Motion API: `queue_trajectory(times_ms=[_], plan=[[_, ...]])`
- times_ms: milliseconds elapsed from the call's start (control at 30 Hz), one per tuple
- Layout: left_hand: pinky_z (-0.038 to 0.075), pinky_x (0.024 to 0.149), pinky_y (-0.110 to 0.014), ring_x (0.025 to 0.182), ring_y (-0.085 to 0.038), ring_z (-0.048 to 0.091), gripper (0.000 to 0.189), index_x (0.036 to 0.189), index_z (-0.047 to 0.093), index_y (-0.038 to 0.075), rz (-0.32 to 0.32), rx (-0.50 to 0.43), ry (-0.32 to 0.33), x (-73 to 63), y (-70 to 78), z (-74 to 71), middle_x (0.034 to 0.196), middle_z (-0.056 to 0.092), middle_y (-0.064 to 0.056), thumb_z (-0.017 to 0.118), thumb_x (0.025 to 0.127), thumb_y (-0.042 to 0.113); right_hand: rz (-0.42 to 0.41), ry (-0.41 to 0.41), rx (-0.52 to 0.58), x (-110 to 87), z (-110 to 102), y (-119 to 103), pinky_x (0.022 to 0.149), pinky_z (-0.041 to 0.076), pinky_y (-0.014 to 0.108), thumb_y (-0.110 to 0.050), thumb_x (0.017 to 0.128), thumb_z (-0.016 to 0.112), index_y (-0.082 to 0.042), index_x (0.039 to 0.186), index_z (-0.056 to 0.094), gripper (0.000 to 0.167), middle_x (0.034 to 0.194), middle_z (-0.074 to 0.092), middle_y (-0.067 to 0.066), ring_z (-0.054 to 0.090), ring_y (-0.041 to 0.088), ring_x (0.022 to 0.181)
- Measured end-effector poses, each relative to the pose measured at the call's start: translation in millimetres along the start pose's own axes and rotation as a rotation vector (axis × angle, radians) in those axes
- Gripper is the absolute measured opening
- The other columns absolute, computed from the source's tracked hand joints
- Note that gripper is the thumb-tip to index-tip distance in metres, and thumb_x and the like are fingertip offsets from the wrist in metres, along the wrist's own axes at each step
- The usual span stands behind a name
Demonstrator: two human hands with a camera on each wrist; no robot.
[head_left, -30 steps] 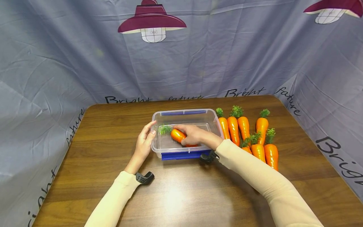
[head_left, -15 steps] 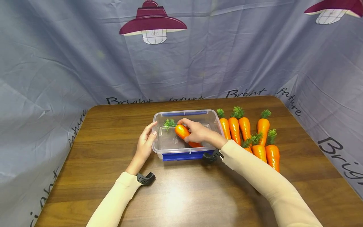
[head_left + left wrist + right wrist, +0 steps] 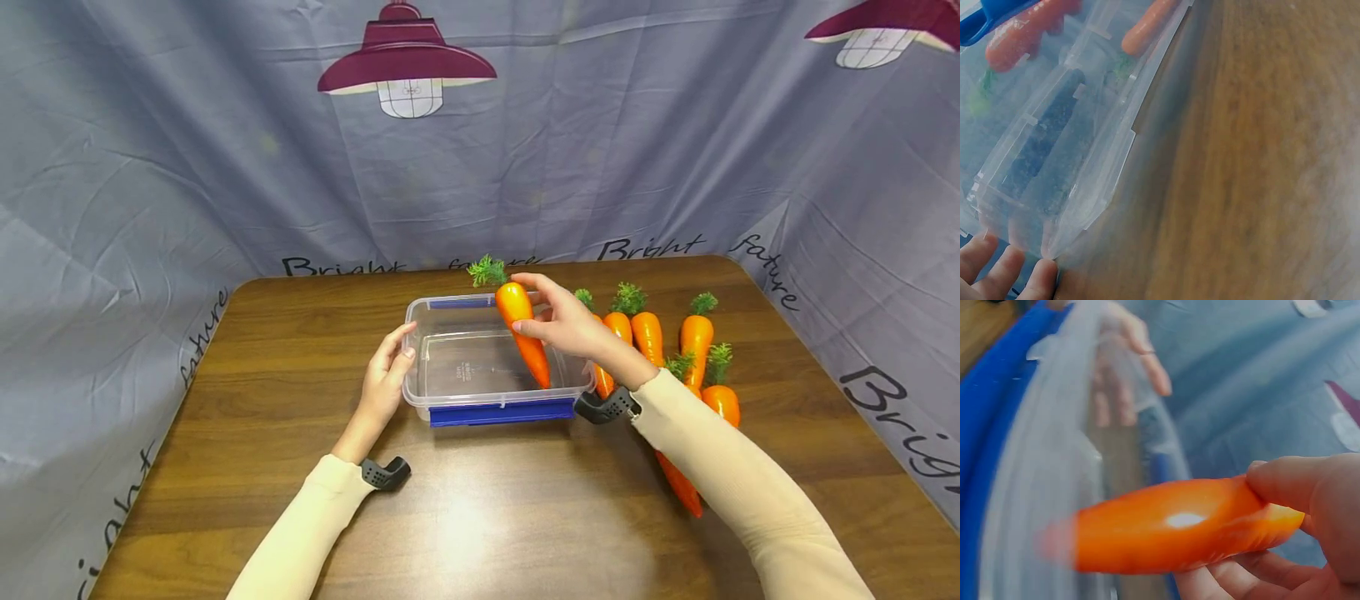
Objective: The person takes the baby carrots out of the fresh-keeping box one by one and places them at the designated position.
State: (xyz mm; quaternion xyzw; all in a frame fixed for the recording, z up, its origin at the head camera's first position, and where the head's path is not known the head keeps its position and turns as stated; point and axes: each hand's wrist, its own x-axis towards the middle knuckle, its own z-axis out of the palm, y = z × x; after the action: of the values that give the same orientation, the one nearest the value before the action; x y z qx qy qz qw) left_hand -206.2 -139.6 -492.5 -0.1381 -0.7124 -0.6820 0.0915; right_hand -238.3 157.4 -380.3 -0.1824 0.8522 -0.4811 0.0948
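In the head view my right hand (image 3: 566,321) holds an orange carrot (image 3: 525,329) with a green leafy top, thumb on one side and fingers on the other. The carrot hangs tilted over the clear plastic container (image 3: 465,398), tip pointing down toward its front right. The right wrist view shows this carrot (image 3: 1166,528) pinched near its thick end. At the container's left end, my left hand (image 3: 384,379) rests with extended fingers and thumb against the wall and rim. Its fingertips (image 3: 1038,278) touch the plastic in the left wrist view. No carrot lies inside the container.
Several carrots (image 3: 696,337) lie to the right of the container on the wooden table (image 3: 315,333), some partly hidden by my right arm. Blue latch flaps (image 3: 501,413) line the container's long sides. A grey-blue curtain (image 3: 525,183) hangs behind the table.
My right hand has lifted the carrot from inside the container, moving up and to the right. The carrot now points more steeply downward. My left hand stays at the container's left end.
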Motion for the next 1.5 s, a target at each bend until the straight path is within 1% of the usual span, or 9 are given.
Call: queue_trajectory(times_ms=[133,300,500,600,767,967,1233,1433,1500], plan=[[0.047,0.093,-0.014,0.118,-0.013,0.058,0.045,0.145,0.047,-0.005,-0.003,-0.002,0.001,-0.2,0.6,0.3,0.153,0.047,-0.026,0.046,0.101,0.004,0.063,0.036,0.078,-9.9,-23.3,-2.0,0.062,0.059,0.034,-0.006,0.096,0.066,-0.013,0.158,0.032,0.071,0.13,0.055,0.028,0.071,0.027,0.092],[0.048,0.093,-0.015,0.119,-0.015,0.058,0.045,0.146,0.046,-0.004,-0.012,-0.003,-0.007,-0.4,0.3,0.6,0.154,0.047,-0.025,0.046,0.102,0.004,0.088,0.078,0.088,-28.8,-49.8,5.0,0.058,0.054,0.028,-0.007,0.098,0.063,-0.011,0.159,0.029,0.07,0.119,0.055,0.022,0.064,0.011,0.076],[0.049,0.092,-0.017,0.116,-0.015,0.058,0.046,0.146,0.046,-0.004,-0.009,0.008,-0.009,-1.3,1.4,-0.1,0.154,0.046,-0.025,0.046,0.102,0.005,0.13,0.131,0.09,-59.7,-77.7,21.5,0.055,0.056,0.029,-0.011,0.1,0.062,-0.012,0.16,0.026,0.071,0.122,0.054,0.019,0.064,0.006,0.082],[0.047,0.092,-0.015,0.115,-0.014,0.057,0.046,0.146,0.046,-0.005,-0.006,0.012,0.0,-2.7,2.0,-1.0,0.153,0.046,-0.026,0.046,0.101,0.005,0.161,0.146,0.09,-78.0,-92.0,32.4,0.053,0.054,0.028,-0.012,0.101,0.061,-0.014,0.161,0.024,0.07,0.118,0.057,0.008,0.062,0.006,0.079],[0.047,0.091,-0.015,0.114,-0.013,0.058,0.046,0.146,0.046,-0.005,0.0,0.002,-0.002,-1.8,3.4,-0.6,0.152,0.046,-0.028,0.045,0.101,0.004,0.174,0.201,0.078,-113.3,-119.8,58.5,0.057,0.056,0.028,-0.009,0.102,0.059,-0.022,0.158,0.03,0.065,0.103,0.059,-0.013,0.062,0.004,0.08],[0.047,0.092,-0.015,0.114,-0.008,0.058,0.045,0.145,0.046,-0.006,-0.004,-0.002,-0.006,-1.1,3.1,0.6,0.152,0.045,-0.029,0.045,0.101,0.003,0.213,0.258,0.088,-161.8,-147.7,98.8,0.061,0.059,0.027,-0.004,0.102,0.057,-0.028,0.153,0.032,0.062,0.1,0.063,-0.026,0.066,-0.001,0.082],[0.048,0.091,-0.015,0.113,-0.011,0.058,0.045,0.145,0.047,-0.006,0.004,0.006,-0.001,0.1,3.2,1.7,0.151,0.047,-0.028,0.046,0.101,0.003,0.318,0.292,0.047,-217.6,-153.8,146.5,0.061,0.058,0.025,-0.004,0.102,0.055,-0.034,0.147,0.03,0.06,0.095,0.059,-0.033,0.064,-0.005,0.08],[0.05,0.091,-0.019,0.112,-0.013,0.059,0.045,0.145,0.047,-0.005,-0.003,0.009,0.001,-0.6,2.8,1.0,0.151,0.047,-0.027,0.046,0.101,0.003,0.358,0.286,0.008,-238.7,-148.0,163.8,0.063,0.054,0.023,-0.007,0.102,0.056,-0.046,0.139,0.032,0.059,0.093,0.059,-0.035,0.063,-0.004,0.079],[0.05,0.092,-0.019,0.113,-0.012,0.059,0.045,0.145,0.047,-0.005,-0.008,0.011,0.001,-1.0,2.1,0.5,0.152,0.046,-0.027,0.045,0.101,0.003,0.365,0.288,0.035,-242.5,-145.2,168.5,0.062,0.054,0.023,-0.006,0.102,0.055,-0.052,0.13,0.033,0.058,0.091,0.061,-0.033,0.064,-0.003,0.077]])
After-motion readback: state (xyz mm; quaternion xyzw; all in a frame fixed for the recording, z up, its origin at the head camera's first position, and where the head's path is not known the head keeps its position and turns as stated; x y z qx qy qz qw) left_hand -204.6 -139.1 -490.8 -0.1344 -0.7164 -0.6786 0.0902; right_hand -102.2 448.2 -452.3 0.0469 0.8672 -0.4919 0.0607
